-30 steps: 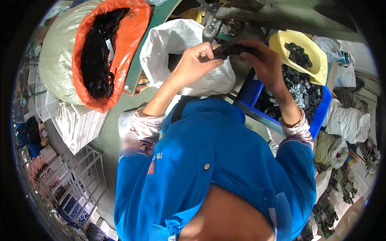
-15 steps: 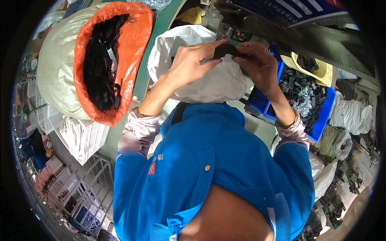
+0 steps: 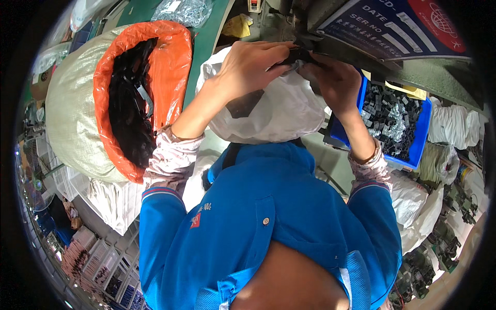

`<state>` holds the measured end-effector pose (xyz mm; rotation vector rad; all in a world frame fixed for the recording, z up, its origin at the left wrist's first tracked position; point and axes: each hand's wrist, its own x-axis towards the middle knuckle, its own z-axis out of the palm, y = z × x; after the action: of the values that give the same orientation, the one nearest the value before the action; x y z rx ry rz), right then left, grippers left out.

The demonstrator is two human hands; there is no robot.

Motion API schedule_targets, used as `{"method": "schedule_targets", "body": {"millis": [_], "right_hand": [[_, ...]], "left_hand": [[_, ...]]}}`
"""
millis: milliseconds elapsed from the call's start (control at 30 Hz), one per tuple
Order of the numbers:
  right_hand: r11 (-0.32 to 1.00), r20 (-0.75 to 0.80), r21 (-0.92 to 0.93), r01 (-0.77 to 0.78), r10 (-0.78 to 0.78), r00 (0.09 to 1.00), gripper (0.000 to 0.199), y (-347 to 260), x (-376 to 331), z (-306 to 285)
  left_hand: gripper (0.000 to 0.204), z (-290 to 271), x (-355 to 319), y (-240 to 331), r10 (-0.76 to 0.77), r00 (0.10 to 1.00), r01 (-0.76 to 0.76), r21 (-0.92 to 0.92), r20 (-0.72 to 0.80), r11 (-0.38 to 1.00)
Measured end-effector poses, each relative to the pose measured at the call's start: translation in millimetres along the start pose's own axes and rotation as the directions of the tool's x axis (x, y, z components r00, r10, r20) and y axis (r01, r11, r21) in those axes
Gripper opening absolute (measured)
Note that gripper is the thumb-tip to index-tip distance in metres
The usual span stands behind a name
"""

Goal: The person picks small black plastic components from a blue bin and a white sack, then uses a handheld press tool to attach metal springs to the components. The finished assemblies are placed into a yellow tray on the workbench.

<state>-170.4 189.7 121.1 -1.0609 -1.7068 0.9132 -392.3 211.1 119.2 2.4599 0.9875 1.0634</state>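
**A small dark part pinched between two hands, upper middle of the frame**

At the left of the frame, beyond your grip, sits an orange-lined sack (image 3: 173,77) filled with black pieces (image 3: 132,108). Toward the upper middle, your left hand (image 3: 248,72) holds the dark part (image 3: 296,55). Judging by its size against your fingers, it should be light; it looks stiff rather than soft, and its smooth dark surface may be a little slippery. Whether it is fragile you can't tell from here. Take hold of it near its two ends, thumb below and fingers above, so it can't twist.

As for how it lies: your left thumb and fingers are clamped on its left end, and they cover much of it. The middle shows as a dark sliver between your hands, above the far rim of the white sack (image 3: 281,121). On the right, your right hand (image 3: 336,85) is closed on the other end, though shadow hides exactly where the fingertips press.

Farther right, apart from your grip, the blue bin (image 3: 422,137) holds dark fittings (image 3: 380,103); above it, at upper right, hangs a machine body with a blue plate (image 3: 361,28).
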Motion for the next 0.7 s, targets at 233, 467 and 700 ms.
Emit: {"method": "schedule_targets", "body": {"millis": [233, 467, 700], "right_hand": [[0.965, -0.056, 0.191, -0.179, 0.193, 0.980, 0.021, 31, -4, 11], [0.902, 0.106, 0.195, -0.385, 0.371, 0.923, 0.021, 23, 5, -10], [0.463, 0.258, -0.845, 0.269, -0.087, 0.962, 0.030, 175, 52, -12]], "left_hand": [[0.036, 9, 7, -6, -0.207, 0.946, 0.197, 0.064, 0.248, 0.978], [0.027, -13, -13, -8, -0.284, 0.931, 0.306, -0.067, 0.231, 0.950], [0.026, -16, -7, 1, -0.321, 0.914, 0.362, -0.142, 0.248, 0.921]]}}
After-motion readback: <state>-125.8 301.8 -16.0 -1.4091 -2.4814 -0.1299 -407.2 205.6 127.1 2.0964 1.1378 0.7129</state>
